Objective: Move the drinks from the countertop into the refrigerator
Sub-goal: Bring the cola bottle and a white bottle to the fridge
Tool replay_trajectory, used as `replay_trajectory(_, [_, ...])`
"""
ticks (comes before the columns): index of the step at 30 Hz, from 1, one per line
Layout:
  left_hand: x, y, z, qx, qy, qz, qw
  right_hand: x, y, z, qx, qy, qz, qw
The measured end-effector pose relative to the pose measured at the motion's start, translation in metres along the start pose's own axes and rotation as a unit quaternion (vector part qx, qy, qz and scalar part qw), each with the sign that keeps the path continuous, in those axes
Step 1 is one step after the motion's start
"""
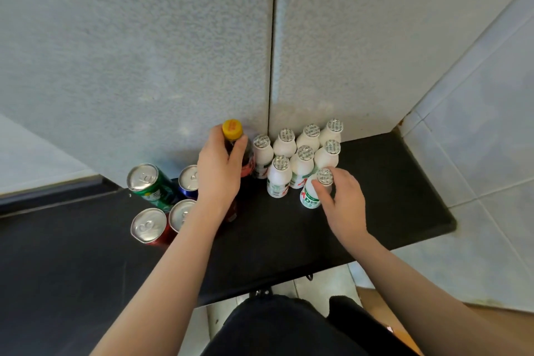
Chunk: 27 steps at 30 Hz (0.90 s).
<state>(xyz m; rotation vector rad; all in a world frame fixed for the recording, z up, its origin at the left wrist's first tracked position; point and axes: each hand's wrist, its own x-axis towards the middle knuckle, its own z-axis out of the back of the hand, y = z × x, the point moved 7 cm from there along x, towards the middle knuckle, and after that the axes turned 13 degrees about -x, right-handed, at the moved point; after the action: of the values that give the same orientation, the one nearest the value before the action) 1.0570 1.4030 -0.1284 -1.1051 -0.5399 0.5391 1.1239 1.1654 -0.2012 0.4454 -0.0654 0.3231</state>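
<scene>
as pickup starts, left hand wraps yellow-capped bottle, 2 o'clock of cans; right hand curls round front milk bottle, 5 o'clock of cluster, on countertop. next: lift straight, clear neighbours.

Left hand around yellow-capped bottle, right hand around small white bottle

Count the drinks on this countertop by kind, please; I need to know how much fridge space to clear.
Small white bottles: 8
Cans: 4
Yellow-capped bottle: 1
Total: 13
</scene>
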Motion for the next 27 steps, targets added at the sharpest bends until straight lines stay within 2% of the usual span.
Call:
replay_trajectory(3, [-0.009, -0.008, 0.001, 0.01, -0.008, -0.01, 1.0, -0.007, -0.005, 0.008, 0.017, -0.011, 0.001, 1.0])
replay_trajectory(9, [-0.03, -0.038, 0.006, -0.026, -0.024, -0.03, 0.999, -0.019, -0.007, 0.036, 0.121, -0.043, -0.003, 0.992])
replay_trajectory(13, [-0.05, -0.063, 0.014, -0.055, -0.025, -0.069, 0.996, -0.018, -0.005, 0.061, 0.159, -0.067, 0.028, 0.985])
replay_trajectory(16, [-0.066, -0.076, 0.02, -0.123, -0.032, -0.082, 0.989, -0.018, -0.001, 0.075, 0.19, -0.072, 0.051, 0.978])
replay_trajectory(22, [-0.098, -0.067, 0.039, -0.305, -0.113, -0.017, 0.946, -0.025, 0.018, 0.08, 0.258, -0.024, 0.075, 0.963])
replay_trajectory(27, [-0.148, -0.053, 0.055, -0.289, -0.139, -0.001, 0.947, -0.041, 0.04, 0.067, 0.303, 0.054, 0.111, 0.945])
